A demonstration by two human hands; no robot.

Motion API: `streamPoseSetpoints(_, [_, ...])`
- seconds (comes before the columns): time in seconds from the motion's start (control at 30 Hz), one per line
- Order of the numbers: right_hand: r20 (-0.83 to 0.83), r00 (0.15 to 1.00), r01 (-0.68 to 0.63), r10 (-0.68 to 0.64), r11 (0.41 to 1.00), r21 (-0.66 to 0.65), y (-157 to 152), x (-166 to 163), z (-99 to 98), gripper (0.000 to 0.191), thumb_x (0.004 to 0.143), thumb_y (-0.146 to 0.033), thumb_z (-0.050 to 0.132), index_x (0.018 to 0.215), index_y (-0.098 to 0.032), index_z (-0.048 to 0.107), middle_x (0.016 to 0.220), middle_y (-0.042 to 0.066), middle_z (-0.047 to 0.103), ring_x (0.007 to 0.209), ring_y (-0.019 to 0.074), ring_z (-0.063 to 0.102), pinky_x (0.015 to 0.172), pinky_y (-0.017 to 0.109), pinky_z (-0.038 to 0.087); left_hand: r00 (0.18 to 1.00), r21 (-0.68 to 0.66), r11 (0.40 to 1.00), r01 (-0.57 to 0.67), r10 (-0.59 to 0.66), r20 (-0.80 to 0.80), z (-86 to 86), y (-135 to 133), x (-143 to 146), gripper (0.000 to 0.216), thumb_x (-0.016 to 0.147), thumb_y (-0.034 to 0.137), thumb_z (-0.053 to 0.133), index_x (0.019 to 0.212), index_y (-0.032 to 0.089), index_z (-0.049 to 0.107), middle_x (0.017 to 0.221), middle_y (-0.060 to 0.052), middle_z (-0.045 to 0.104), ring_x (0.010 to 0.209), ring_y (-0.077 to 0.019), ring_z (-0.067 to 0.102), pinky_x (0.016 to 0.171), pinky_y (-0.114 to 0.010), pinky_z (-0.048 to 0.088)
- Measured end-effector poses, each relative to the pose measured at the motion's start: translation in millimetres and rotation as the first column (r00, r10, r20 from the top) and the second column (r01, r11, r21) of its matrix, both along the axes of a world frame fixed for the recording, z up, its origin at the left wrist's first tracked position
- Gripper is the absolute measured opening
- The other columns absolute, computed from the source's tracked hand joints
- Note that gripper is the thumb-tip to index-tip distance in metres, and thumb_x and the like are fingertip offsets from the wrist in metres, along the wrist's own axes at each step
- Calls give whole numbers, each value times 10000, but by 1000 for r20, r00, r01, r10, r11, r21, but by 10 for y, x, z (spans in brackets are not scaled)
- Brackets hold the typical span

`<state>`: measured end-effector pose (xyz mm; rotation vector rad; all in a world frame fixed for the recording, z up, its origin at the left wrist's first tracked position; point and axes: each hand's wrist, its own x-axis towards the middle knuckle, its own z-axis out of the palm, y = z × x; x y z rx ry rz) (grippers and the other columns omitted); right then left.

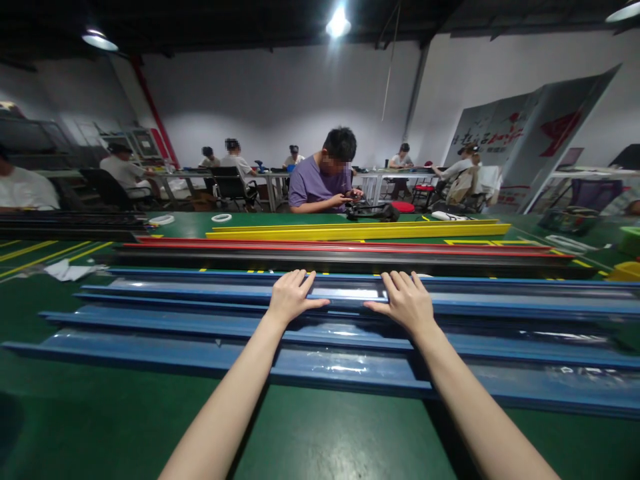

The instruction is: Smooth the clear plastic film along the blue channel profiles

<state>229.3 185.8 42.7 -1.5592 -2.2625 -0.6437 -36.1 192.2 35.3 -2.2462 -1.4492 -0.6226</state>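
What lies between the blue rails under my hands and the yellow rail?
A black rail and a red rail, seen in the head view.

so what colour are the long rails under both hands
The rails are blue, best seen in the head view.

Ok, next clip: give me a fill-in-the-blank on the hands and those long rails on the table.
1. The left hand and the right hand lie flat, fingers spread, on long rails coloured ____.
2. The farthest rail, beyond the red rail, is ____.
3. The table top is ____.
4. Across the table, a seated person wears a ____ shirt.

Missing words: blue; yellow; green; purple.
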Motion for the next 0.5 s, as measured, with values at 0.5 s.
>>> streamPoseSetpoints(0.5, [-74, 997, 17, 8, 946, 324, -880, 513, 293, 623, 717, -598, 443, 1109, -124, 542, 1013, 116, 607, 930, 237, 538, 753, 298, 374, 958, 227, 946, 232, -182, -222, 693, -633, 379, 746, 710, 705, 271, 1013, 100, 587, 860, -131, 639, 790, -233, 574, 718, -358, 334])
